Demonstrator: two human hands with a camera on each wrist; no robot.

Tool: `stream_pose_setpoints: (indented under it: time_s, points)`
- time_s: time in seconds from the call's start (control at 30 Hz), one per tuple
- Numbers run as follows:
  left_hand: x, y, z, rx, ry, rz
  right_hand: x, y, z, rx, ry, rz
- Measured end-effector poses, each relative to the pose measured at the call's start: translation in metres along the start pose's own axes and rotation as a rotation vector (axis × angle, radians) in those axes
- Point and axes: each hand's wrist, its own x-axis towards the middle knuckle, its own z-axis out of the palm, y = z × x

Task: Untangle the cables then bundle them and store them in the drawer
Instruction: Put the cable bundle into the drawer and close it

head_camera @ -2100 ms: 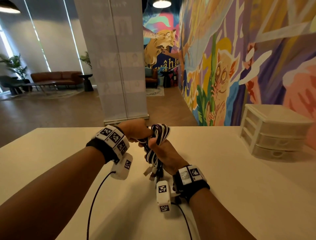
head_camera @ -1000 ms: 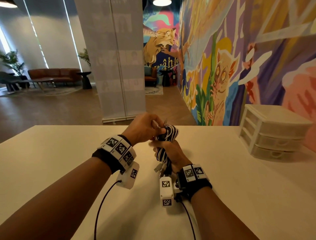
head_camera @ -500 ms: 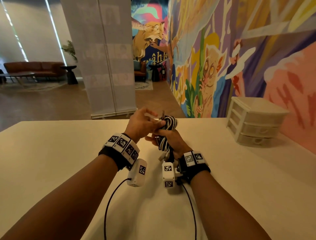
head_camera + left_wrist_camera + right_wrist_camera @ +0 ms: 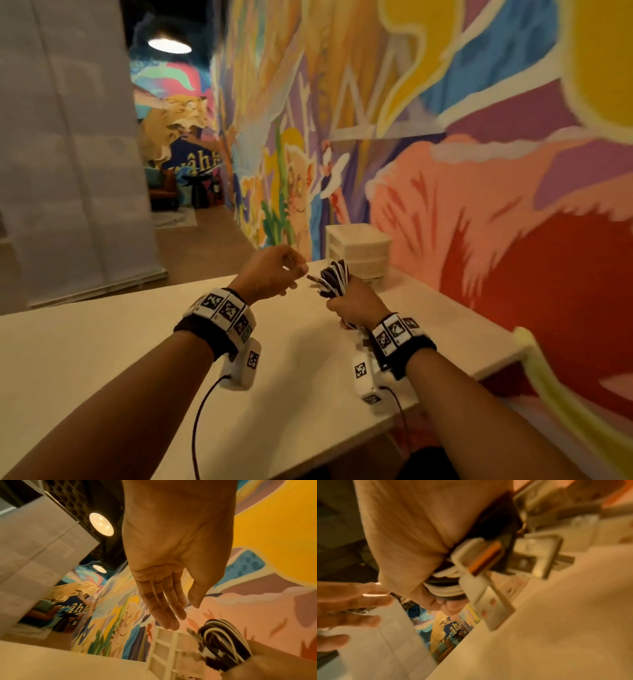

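Observation:
In the head view my right hand (image 4: pixel 352 303) grips a folded bundle of black and white cables (image 4: pixel 335 277), held upright above the white table (image 4: pixel 102 349). The right wrist view shows the fingers wrapped round the cable loops (image 4: pixel 445 588), with the plugs (image 4: pixel 489 601) hanging below the fist. My left hand (image 4: pixel 293 274) hovers just left of the bundle, a short gap from it. In the left wrist view its fingers (image 4: pixel 164 609) are straight and hold nothing, and the bundle (image 4: pixel 221 641) is below them. A small white drawer unit (image 4: pixel 359 251) stands right behind the bundle; its drawers look closed.
The drawer unit stands on the table's far right end against the painted mural wall (image 4: pixel 479 205). The table's right edge (image 4: pixel 486 366) runs close beside my right forearm. A white hanging screen (image 4: pixel 68 171) stands beyond the table at the left.
My left hand has let go of the bundle's top and opened. The view has swung right, and both hands with the bundle are now closer to the drawer unit.

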Motion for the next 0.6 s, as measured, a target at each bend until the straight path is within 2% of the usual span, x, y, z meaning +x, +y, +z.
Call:
stream_pose_setpoints:
  time_s: [0.07, 0.17, 0.27, 0.5, 0.6]
  points:
    - [0.019, 0.02, 0.019, 0.079, -0.019, 0.056, -0.008, 0.018, -0.038, -0.152, 0.037, 0.02]
    - [0.056, 0.041, 0.037, 0.342, -0.095, 0.139, -0.014, 0.051, -0.085, -0.3, 0.051, 0.084]
    - [0.096, 0.05, 0.052, 0.529, -0.173, 0.156, -0.013, 0.071, -0.111, -0.512, 0.06, 0.041]
    - [0.174, 0.015, 0.087, 0.861, -0.178, 0.132, 0.048, 0.079, -0.103, -0.682, -0.018, -0.042]
    - [0.193, -0.005, 0.099, 0.911, -0.214, 0.209, 0.083, 0.076, -0.087, -0.627, -0.02, -0.037]
